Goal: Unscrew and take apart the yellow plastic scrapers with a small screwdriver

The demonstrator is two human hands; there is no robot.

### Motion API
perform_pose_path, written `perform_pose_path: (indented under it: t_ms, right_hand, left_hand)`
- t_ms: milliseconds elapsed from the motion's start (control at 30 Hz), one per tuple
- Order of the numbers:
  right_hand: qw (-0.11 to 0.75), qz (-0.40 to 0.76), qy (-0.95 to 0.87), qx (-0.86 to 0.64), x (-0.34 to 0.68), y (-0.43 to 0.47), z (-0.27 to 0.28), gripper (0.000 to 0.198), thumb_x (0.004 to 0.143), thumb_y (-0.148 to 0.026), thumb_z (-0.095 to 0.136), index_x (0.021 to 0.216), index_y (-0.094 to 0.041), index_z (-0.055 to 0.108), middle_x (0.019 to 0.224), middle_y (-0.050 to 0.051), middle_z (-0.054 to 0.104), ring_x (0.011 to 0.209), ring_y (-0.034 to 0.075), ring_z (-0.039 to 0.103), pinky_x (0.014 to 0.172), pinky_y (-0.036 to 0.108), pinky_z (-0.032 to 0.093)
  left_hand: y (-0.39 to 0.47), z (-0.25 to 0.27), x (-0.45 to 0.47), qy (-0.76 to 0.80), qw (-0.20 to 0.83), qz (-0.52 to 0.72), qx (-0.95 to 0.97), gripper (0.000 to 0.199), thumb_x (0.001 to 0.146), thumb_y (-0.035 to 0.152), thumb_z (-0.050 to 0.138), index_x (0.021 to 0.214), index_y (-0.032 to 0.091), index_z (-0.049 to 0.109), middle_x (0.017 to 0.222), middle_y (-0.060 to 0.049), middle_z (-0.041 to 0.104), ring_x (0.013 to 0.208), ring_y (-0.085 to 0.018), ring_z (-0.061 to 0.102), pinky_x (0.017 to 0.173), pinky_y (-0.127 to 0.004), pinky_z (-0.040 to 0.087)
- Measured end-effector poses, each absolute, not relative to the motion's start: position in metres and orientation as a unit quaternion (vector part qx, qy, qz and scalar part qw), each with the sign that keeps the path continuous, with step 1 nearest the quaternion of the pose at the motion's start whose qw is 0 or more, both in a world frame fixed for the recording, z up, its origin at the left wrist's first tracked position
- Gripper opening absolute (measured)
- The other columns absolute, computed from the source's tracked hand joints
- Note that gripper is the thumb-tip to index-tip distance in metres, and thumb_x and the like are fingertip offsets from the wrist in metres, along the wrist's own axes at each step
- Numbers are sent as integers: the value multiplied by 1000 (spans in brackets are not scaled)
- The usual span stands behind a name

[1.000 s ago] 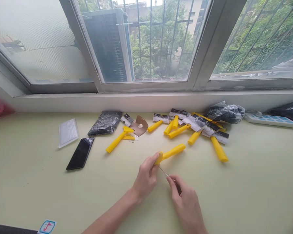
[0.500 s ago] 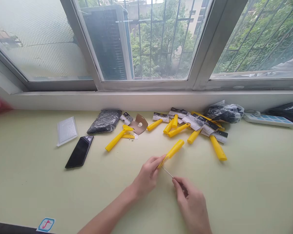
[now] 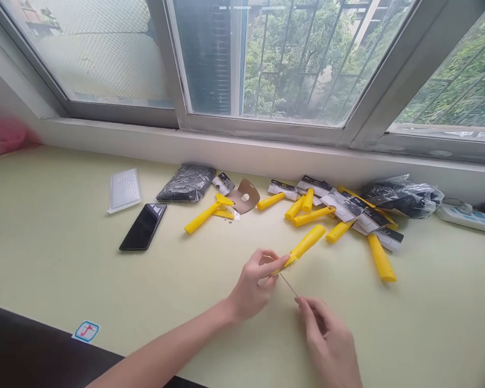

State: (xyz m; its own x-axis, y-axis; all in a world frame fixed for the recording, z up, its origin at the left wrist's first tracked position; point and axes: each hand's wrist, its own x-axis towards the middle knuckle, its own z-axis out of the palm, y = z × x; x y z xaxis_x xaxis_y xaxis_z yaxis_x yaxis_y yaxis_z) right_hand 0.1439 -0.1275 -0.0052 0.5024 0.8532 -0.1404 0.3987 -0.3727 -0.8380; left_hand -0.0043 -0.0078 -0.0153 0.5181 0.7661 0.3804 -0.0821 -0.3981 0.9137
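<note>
My left hand (image 3: pixel 254 285) grips the head end of a yellow scraper (image 3: pixel 308 241), its handle pointing up and to the right. In my right hand (image 3: pixel 329 334) is a screwdriver (image 3: pixel 289 284); its thin metal shaft reaches to the scraper's head beside my left fingertips. The screwdriver's handle is mostly hidden in my palm, and whether its tip sits in a screw cannot be made out. Farther left, another yellow scraper (image 3: pixel 202 217) lies on the table with a loose yellow strip (image 3: pixel 223 214) and tiny metal bits (image 3: pixel 228 220) near its head.
Several yellow-handled tools with card labels (image 3: pixel 341 206) lie in a pile at the back right, near a plastic-wrapped black bundle (image 3: pixel 404 196). A phone (image 3: pixel 143 227), a clear-wrapped white pack (image 3: pixel 125 189), a dark bag (image 3: pixel 188 183) and brown card (image 3: pixel 246 196) lie leftward. The window sill (image 3: pixel 226 141) bounds the back.
The camera view has tilted and shifted, so the table things appear farther right. Both hands keep their holds, and the screwdriver shaft still meets the scraper's head. My left fingers look slightly more arched.
</note>
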Motion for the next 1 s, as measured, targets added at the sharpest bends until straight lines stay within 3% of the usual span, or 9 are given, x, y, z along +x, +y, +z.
perform_pose_path:
  t_ms: [167,367,667,833,1000]
  right_hand:
    - [385,329,-315,-803,135,-124,0,36,79,-60,68,87,-25,69,85,3,74,77,22,68,69,29,51]
    - [404,261,-406,-777,129,-113,-5,28,87,-53,63,88,-25,66,83,4,71,73,23,65,66,31,50]
    - [355,218,-604,-680,143,-55,-5,24,100,-38,43,87,-23,58,87,5,63,77,21,58,70,33,45]
    - [358,194,-642,-649,145,-33,-17,23,101,-34,41,89,-22,56,86,5,62,78,22,58,72,33,45]
    - [376,163,-643,-647,150,-31,-25,26,102,-35,41,91,-21,60,89,6,65,79,21,61,75,32,45]
  left_hand:
    - [-9,-18,-1,267,523,424,690,57,92,5,51,139,35,61,110,-7,50,106,-18,56,90,-33,58]
    - [-4,-19,0,303,565,422,641,55,92,9,55,141,34,60,109,-7,53,105,-18,60,93,-34,58]
    - [35,-26,-10,365,450,455,677,61,90,5,53,145,32,56,104,-6,53,96,-16,60,91,-32,57]
    - [50,-28,-15,356,406,445,715,62,91,4,50,147,29,53,111,-7,61,103,-18,61,93,-31,55]
    - [62,-26,-18,331,353,397,780,52,95,8,47,141,27,60,95,-5,61,86,-16,60,84,-32,54]
